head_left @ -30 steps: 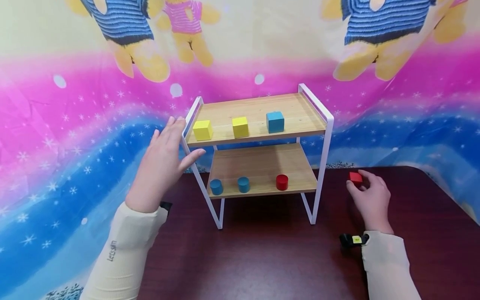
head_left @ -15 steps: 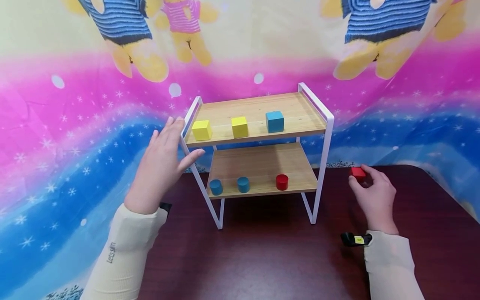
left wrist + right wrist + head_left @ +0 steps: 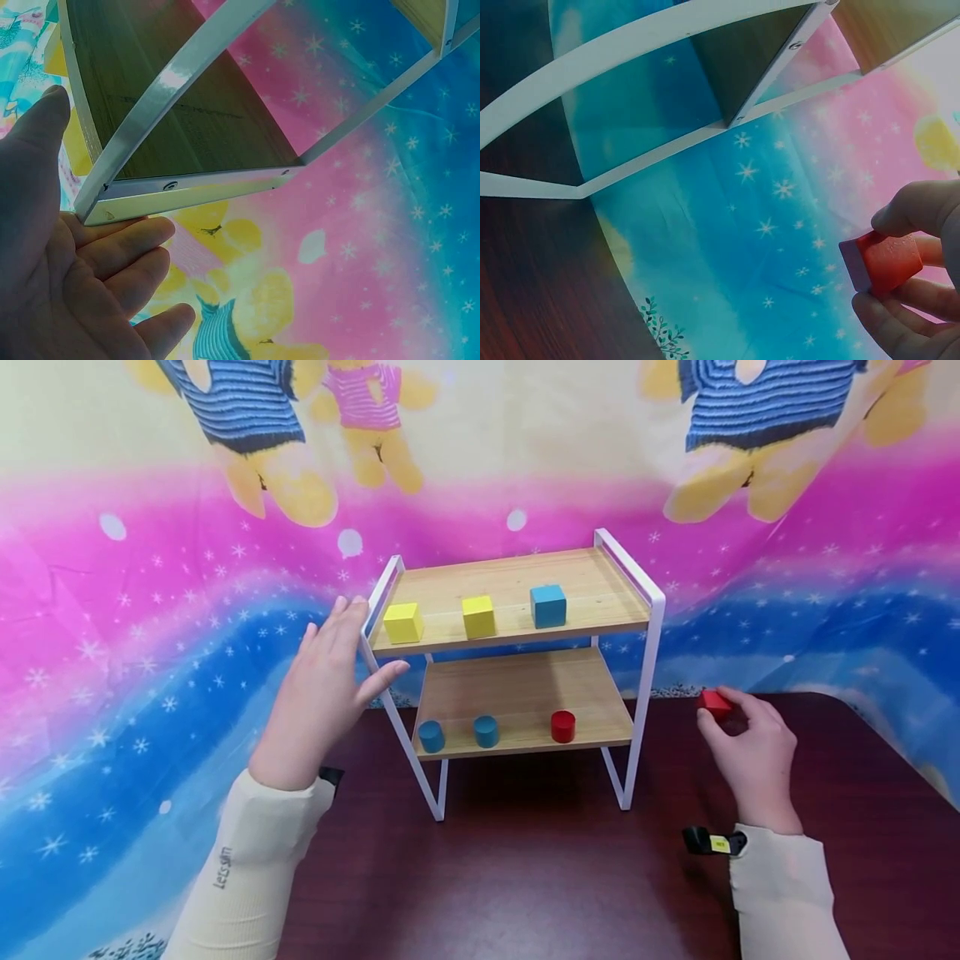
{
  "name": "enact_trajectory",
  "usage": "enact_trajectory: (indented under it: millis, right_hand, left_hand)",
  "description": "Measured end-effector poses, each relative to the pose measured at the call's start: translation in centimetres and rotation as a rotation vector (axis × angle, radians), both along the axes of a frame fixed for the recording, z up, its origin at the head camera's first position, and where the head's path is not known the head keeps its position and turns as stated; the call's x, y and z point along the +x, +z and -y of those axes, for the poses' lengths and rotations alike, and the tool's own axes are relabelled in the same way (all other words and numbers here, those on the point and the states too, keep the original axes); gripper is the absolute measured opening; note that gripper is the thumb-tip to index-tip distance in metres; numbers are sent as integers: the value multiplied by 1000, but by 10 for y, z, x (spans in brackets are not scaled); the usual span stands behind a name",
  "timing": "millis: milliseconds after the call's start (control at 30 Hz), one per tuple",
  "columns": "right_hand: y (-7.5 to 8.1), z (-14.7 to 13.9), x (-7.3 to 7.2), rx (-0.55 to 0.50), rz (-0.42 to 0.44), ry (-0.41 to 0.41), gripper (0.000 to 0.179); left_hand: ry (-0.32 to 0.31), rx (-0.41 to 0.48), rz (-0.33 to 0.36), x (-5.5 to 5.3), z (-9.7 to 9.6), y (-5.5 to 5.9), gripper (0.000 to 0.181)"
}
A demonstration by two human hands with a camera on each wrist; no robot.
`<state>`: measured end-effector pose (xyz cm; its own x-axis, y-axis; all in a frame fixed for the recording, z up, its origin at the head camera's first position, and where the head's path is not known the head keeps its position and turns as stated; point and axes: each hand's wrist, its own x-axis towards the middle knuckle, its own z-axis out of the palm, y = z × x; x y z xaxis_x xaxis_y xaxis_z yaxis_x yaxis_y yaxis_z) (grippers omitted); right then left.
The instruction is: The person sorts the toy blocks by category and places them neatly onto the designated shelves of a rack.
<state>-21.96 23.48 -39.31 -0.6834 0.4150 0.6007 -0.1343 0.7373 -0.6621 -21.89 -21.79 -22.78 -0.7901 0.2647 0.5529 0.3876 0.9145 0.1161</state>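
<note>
A red block (image 3: pixel 714 703) is pinched between the thumb and fingers of my right hand (image 3: pixel 753 756), to the right of the shelf rack (image 3: pixel 517 572). In the right wrist view the red block (image 3: pixel 881 261) shows its flat faces. My left hand (image 3: pixel 318 693) has its fingers extended at the rack's left upper corner, thumb spread apart; in the left wrist view its fingers lie right at the white frame (image 3: pixel 150 187). On the upper board stand two yellow cubes (image 3: pixel 403 623) (image 3: pixel 478 617) and a blue cube (image 3: pixel 548 607). The lower board bears two blue cylinders (image 3: pixel 431 737) (image 3: pixel 486 732) and a red cylinder (image 3: pixel 563 727).
The rack stands on a dark red-brown table (image 3: pixel 525 877). Behind it hangs a printed cloth backdrop (image 3: pixel 495 468) with bears and snowflakes. The rack's white right leg (image 3: pixel 643 710) stands between the lower board and my right hand.
My right hand has moved slightly right and farther from me with the red block, which now sits a little higher in the head view. My left hand and the rack have stayed put.
</note>
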Motion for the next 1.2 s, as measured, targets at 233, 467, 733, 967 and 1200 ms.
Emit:
enact_trajectory:
  millis: [233,467,733,967,1200]
  right_hand:
    - [4,1,4,0,-22,7,45]
    - [8,4,6,4,-54,6,45]
    - [11,6,8,5,-98,7,43]
    - [18,9,13,9,-127,9,43]
    - [22,13,16,9,-138,21,45]
  left_hand:
    - [3,0,3,1,-1,0,85]
    - [4,2,-3,1,0,0,85]
    - [4,1,-1,1,-1,-1,85]
    - [2,-1,-10,1,-1,-1,85]
    - [-1,2,-8,0,-1,-2,85]
